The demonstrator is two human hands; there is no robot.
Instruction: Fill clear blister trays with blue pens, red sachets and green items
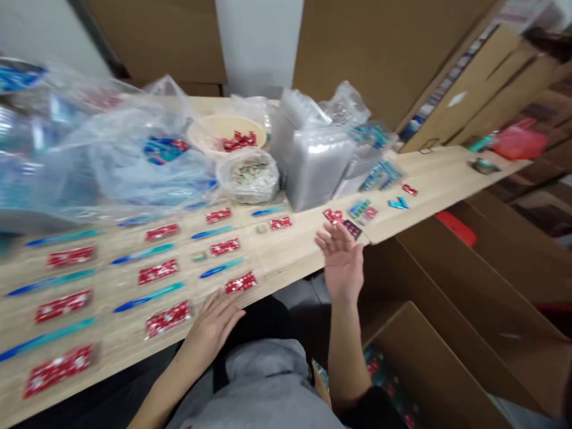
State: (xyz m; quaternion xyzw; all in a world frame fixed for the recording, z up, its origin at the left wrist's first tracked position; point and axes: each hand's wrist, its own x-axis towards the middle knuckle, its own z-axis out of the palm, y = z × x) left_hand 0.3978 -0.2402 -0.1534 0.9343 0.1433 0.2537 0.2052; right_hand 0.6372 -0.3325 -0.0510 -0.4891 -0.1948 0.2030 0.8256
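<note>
My left hand [218, 322] rests at the table's front edge with its fingers stretched out and nothing in them. Just beyond its fingertips lies a red patterned packet [241, 282]. My right hand [342, 262] is raised, palm up and fingers apart, holding nothing. Near its fingertips are a dark blister-like card [353, 229] and a red-and-white packet [333, 215]. To the left, rows of blue-to-teal pens [149, 297] alternate with red packets [168, 319], seemingly on clear bags. A small pale greenish piece [199, 256] lies beside one packet. The picture is blurred by motion.
Along the back stand a cream bowl [201, 132] of red pieces, a plastic-lined bowl [248, 179] of small pieces, stacked clear sleeves [317, 167] and large plastic bags [147, 173]. An open cardboard box [420, 351] is at the lower right. A red bag [521, 140] lies at the table's far end.
</note>
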